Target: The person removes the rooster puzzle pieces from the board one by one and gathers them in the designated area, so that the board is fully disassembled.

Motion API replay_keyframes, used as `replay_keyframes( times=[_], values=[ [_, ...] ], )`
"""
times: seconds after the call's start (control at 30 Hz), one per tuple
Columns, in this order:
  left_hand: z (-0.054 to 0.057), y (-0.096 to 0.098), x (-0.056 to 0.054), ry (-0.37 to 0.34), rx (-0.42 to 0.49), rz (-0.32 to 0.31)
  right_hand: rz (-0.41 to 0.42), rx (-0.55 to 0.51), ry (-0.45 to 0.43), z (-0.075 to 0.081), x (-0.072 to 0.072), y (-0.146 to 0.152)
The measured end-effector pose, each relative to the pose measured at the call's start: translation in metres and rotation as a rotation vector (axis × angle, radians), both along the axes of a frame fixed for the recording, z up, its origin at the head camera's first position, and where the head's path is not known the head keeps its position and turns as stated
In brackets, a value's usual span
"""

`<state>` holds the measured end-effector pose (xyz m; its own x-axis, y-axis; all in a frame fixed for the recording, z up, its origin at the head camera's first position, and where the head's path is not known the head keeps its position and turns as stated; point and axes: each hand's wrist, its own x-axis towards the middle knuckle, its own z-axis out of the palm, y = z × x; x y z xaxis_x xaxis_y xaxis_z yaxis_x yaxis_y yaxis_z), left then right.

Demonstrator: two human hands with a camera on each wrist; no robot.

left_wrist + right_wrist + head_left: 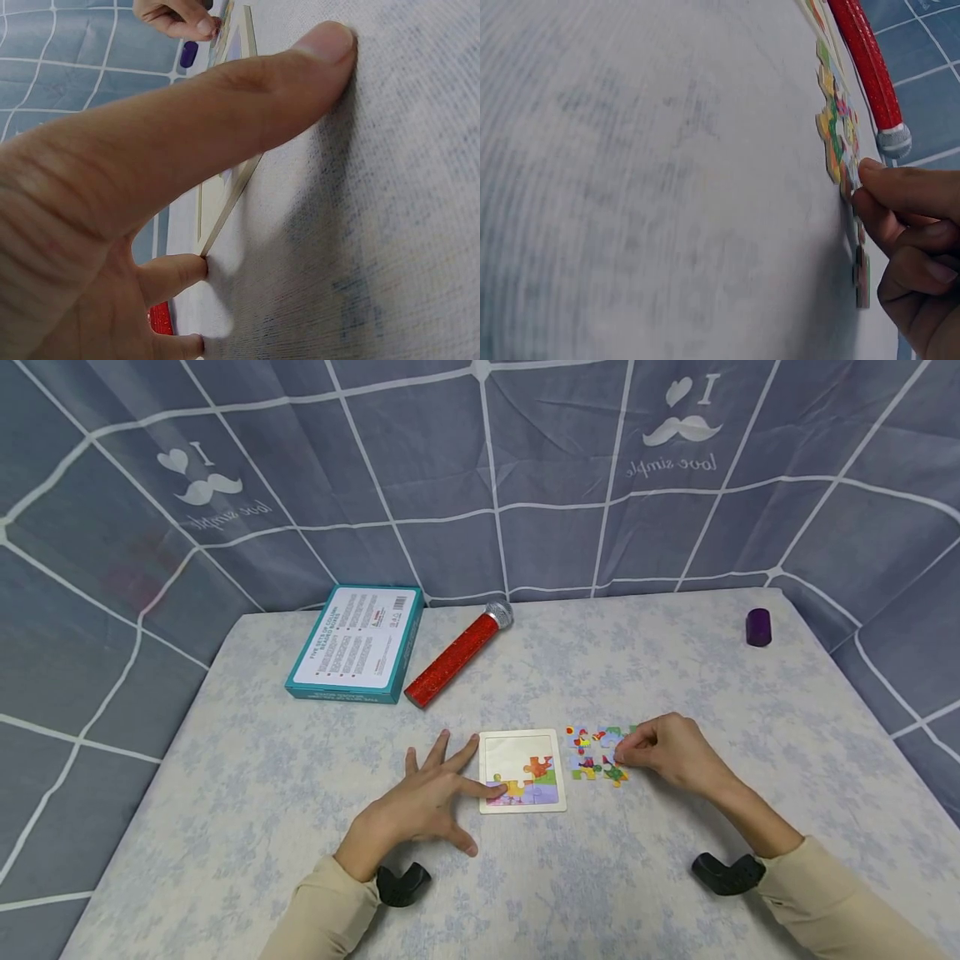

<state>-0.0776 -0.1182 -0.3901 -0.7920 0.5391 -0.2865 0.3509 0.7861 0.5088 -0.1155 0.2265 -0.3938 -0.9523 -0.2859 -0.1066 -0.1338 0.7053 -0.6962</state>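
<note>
A square puzzle board (521, 737) with a pale rim lies flat on the table, several pieces fitted along its lower and right parts. My left hand (423, 802) is spread at its left side, one fingertip on the lower-left pieces and another at the rim. In the left wrist view the thumb (324, 52) reaches past the board. Loose puzzle pieces (587, 766) lie to the right of the board. Over their right side, my right hand (675, 756) pinches a puzzle piece (846, 181) between thumb and forefinger; the fingertips partly hide it.
Behind the board lie a red glittery microphone (453, 660) and a teal-edged box (352, 643). A small purple cylinder (758, 627) stands at the back right. Grey checked curtain (555, 552) encloses the table's back and sides.
</note>
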Motion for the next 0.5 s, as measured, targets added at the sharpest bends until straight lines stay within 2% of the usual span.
replay_keyframes(
  times=[0.27, 0.5],
  values=[
    [0.000, 0.000, 0.001, 0.000, 0.000, 0.005, 0.020, -0.071, -0.024, 0.001, -0.003, -0.026],
    [0.000, 0.000, 0.000, 0.003, -0.011, -0.005, 0.131, -0.108, 0.029, -0.002, -0.005, -0.053]
  ],
)
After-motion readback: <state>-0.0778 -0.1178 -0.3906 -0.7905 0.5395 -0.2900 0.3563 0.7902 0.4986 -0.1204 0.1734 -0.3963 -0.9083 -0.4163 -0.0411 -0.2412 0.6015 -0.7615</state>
